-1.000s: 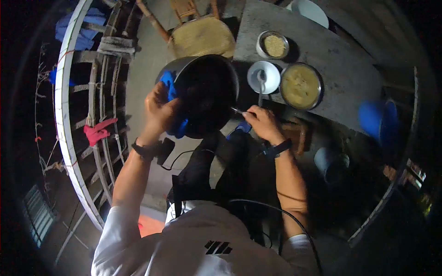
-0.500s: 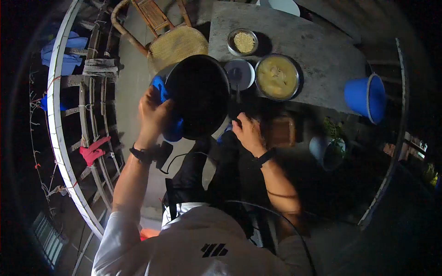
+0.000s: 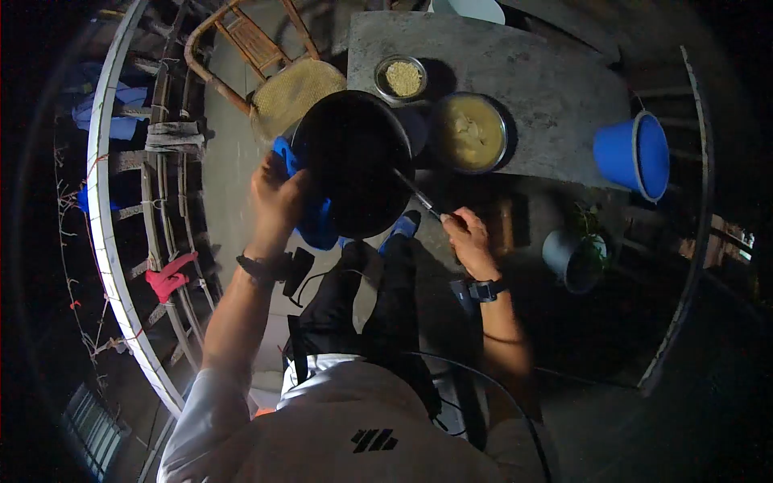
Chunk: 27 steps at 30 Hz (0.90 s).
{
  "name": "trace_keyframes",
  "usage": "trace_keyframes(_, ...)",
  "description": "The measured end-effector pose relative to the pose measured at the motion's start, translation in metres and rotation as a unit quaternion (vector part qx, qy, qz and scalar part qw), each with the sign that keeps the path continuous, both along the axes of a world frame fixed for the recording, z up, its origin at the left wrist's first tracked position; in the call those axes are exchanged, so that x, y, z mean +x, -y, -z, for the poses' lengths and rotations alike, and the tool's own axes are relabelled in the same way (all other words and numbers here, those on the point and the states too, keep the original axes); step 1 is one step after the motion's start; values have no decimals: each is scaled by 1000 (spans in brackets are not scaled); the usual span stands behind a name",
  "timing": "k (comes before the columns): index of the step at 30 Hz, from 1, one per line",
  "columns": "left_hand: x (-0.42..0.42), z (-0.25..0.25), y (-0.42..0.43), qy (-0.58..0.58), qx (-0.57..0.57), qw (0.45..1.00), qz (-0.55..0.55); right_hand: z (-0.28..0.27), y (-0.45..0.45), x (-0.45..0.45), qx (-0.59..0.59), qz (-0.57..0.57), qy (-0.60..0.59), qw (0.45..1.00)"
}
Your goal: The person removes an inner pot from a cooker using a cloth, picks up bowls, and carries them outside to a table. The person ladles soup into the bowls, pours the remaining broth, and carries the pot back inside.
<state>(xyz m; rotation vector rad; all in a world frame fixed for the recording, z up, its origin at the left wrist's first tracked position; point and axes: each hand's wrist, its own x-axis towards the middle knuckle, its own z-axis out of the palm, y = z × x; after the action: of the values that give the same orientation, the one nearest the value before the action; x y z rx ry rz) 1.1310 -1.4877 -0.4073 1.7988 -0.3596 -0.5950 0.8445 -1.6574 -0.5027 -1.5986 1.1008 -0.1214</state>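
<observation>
- Dark pot (image 3: 352, 161), near the desk (image 3: 555, 105).
- Your left hand (image 3: 276, 196), curled closed, holds a blue cloth (image 3: 317, 229) against its side.
- Your right hand (image 3: 469, 240) is closed on a slim utensil (image 3: 419, 196), its tip apparently inside the pot.

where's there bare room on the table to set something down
Widest bare patch of the table: between the yellow-filled bowl and the blue bucket. The opposite end is crowded: the grain bowl stands close by, and the held dark pot overlaps that corner in view.
</observation>
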Motion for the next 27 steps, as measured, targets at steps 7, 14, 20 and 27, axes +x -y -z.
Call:
trace_keyframes(7,-4,-1,14,-39,-14,999,-19,-59,22,-17,51,111,7,992)
trace_keyframes(14,-16,-31,43,-37,-4,999,-40,-94,42,-49,107,167,4,980)
trace_keyframes(20,-4,1,31,16,-4,1000,-21,-83,57,-64,150,267,12,952)
trace_keyframes(27,-6,3,29,-34,-29,998,-44,-19,66,-67,-16,278,-53,959)
